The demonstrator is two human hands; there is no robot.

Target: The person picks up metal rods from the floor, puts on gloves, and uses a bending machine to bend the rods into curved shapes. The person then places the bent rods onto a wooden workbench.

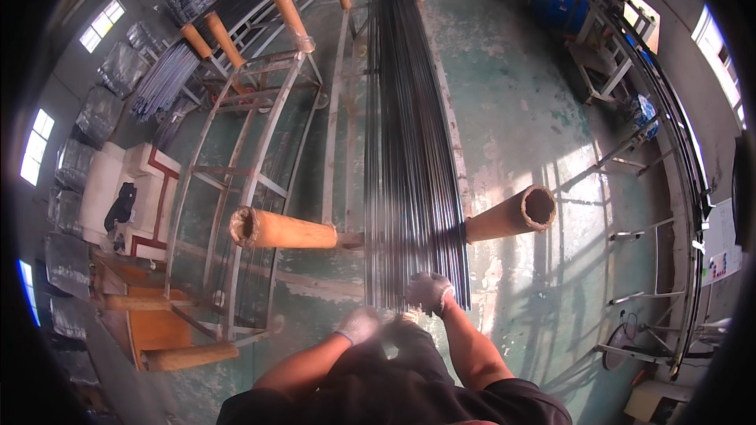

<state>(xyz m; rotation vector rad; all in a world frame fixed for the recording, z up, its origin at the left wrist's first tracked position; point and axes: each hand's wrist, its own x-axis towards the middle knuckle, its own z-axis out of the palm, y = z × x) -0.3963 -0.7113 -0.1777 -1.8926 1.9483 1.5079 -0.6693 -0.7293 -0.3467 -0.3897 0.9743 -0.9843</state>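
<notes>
Head view, rods: a long stack of thin dark metal-looking rods [409, 149] runs from the person's waist to the far end of the floor, lying lengthwise between two uprights
Right hand: the gloved right hand [429, 291] rests over the near ends of the rods, its fingers bent downward; whether they pinch any rod I cannot tell
Left hand: the gloved left hand [360, 324] is just beside the near left corner of the stack; it is blurred, and I cannot tell how its fingers stand
Stack progress: the rods already lie side by side in one body; their near ends look slightly uneven, so, as a judgement, some handling there may be left; no tie shows around them
Cardboard tubes: a left tube [295, 230] and a right tube [508, 216] sleeve the uprights and flank the near part of the stack, limiting sideways reach
Left side: a bare metal rack [260, 165] crowds that flank; farther off lie a second rod pile [167, 79] and plastic-wrapped bundles [124, 67]
Right side: a blue machine [559, 6] stands far off, and a long rail rack [677, 118] lines the wall, well apart from the rods
</notes>
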